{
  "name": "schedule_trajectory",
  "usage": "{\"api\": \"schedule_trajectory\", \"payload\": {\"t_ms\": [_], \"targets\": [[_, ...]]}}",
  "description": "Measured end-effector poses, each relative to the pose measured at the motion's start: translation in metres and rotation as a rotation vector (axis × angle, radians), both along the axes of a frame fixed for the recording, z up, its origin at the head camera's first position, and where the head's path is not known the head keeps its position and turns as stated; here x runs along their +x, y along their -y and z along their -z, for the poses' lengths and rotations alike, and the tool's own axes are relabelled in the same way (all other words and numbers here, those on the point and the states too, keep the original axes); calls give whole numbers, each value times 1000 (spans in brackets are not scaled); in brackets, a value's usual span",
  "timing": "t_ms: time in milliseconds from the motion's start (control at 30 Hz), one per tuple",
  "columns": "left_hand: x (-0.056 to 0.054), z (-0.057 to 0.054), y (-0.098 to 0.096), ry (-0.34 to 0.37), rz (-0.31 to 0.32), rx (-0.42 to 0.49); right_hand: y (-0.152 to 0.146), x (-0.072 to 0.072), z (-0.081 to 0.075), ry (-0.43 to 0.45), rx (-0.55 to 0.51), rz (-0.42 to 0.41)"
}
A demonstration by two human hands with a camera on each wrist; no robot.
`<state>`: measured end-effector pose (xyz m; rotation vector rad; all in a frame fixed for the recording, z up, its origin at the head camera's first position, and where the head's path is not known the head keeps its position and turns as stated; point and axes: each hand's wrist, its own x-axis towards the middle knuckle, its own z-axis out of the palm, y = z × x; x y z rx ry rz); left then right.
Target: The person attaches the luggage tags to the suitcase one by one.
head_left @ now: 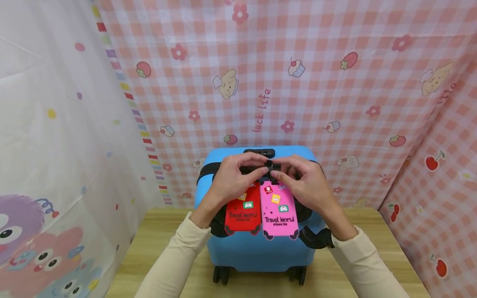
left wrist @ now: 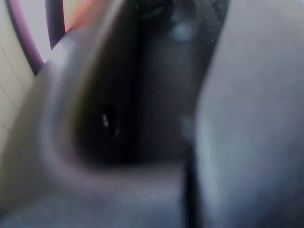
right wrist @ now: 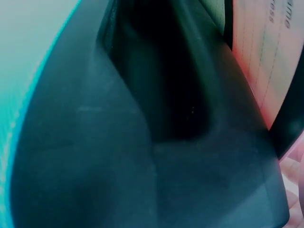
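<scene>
A light blue suitcase [head_left: 261,256] stands on its wheels, wrapped by a black luggage strap [head_left: 209,170]. At its upper middle, my left hand [head_left: 235,176] pinches the black buckle [head_left: 271,167] of the strap between thumb and fingertips. From the other side my right hand [head_left: 311,184] pinches the same buckle, the two sets of fingertips almost meeting. Below them hang a red luggage tag [head_left: 242,221] and a pink luggage tag [head_left: 277,209], side by side. Both wrist views are filled by a blurred black handle [left wrist: 247,142], and the right one also catches a tag's printed back [right wrist: 259,42].
Under the suitcase lies a wood-grain table [head_left: 346,265]. A black combination lock [head_left: 259,152] sits on the suitcase top. Behind hangs a pink checked curtain [head_left: 316,95], and a white cartoon-print curtain [head_left: 67,145] closes off the left side.
</scene>
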<state>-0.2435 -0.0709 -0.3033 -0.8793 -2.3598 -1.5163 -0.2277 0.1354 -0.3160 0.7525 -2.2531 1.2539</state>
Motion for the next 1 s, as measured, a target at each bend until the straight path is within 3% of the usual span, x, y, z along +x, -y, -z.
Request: {"api": "schedule_trajectory", "payload": {"t_ms": [167, 533, 733, 1000], "targets": [[0, 1, 1, 6, 11, -8, 1, 0, -1, -8, -5, -41], [-1, 1, 0, -62, 79, -75, -1, 0, -1, 26, -7, -43], [-1, 2, 0, -69, 57, -104, 1, 2, -2, 62, -7, -26], [-1, 0, -3, -85, -16, -171, 4, 0, -4, 95, -36, 49]]}}
